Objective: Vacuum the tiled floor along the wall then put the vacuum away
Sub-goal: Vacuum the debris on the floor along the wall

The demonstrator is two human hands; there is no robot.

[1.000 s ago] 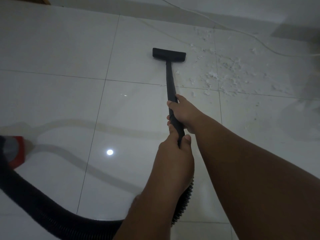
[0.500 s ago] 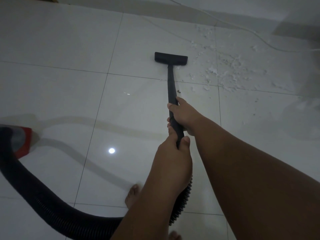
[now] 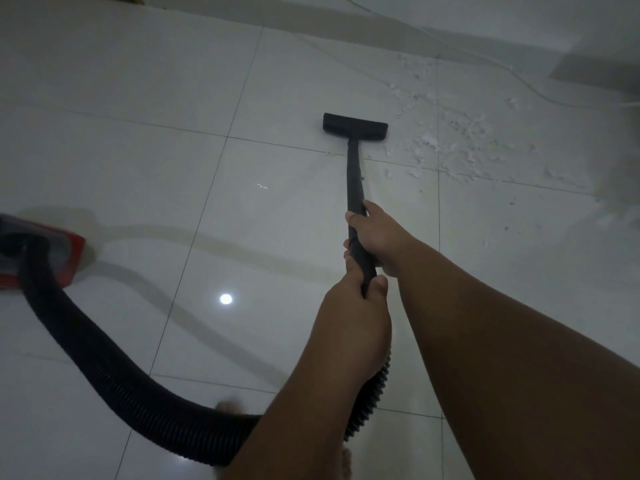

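Note:
A black vacuum wand (image 3: 354, 178) runs away from me to a flat black floor nozzle (image 3: 355, 127) lying on the white tiled floor (image 3: 173, 168). My right hand (image 3: 379, 237) grips the wand higher up, and my left hand (image 3: 353, 317) grips its lower end just behind. A ribbed black hose (image 3: 114, 368) curves from under my arms to the red vacuum body (image 3: 52, 254) at the left edge. White debris (image 3: 457, 140) is scattered on the tiles right of the nozzle.
The wall base (image 3: 381, 26) runs along the top. A thin white cord (image 3: 512, 69) trails across the floor near it. My bare foot (image 3: 230, 408) shows beside the hose at the bottom. A ceiling light reflects in the tile.
The nozzle has been pulled back toward me and sits lower in view. The red vacuum body shows more at the left, and the view has shifted left.

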